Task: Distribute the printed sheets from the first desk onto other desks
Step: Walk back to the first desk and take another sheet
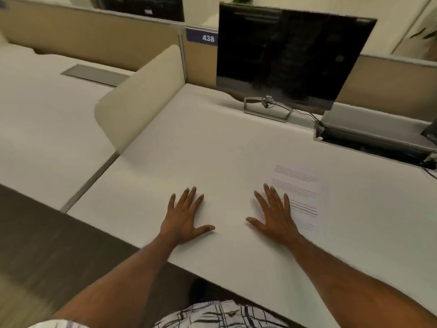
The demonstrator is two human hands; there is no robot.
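A printed sheet (300, 192) with lines of text lies flat on the white desk (212, 150), right of centre. My right hand (274, 216) rests palm down with fingers spread, its fingers over the sheet's left edge. My left hand (184, 216) lies flat on the bare desk surface to the left, fingers spread, holding nothing. Whether more than one sheet lies there I cannot tell.
A dark monitor (288, 55) stands at the desk's back. A beige divider panel (139, 100) separates this desk from the neighbouring desk (35, 114) on the left. An open cable tray (373, 136) sits back right. A sign reading 438 (203, 37) hangs on the partition.
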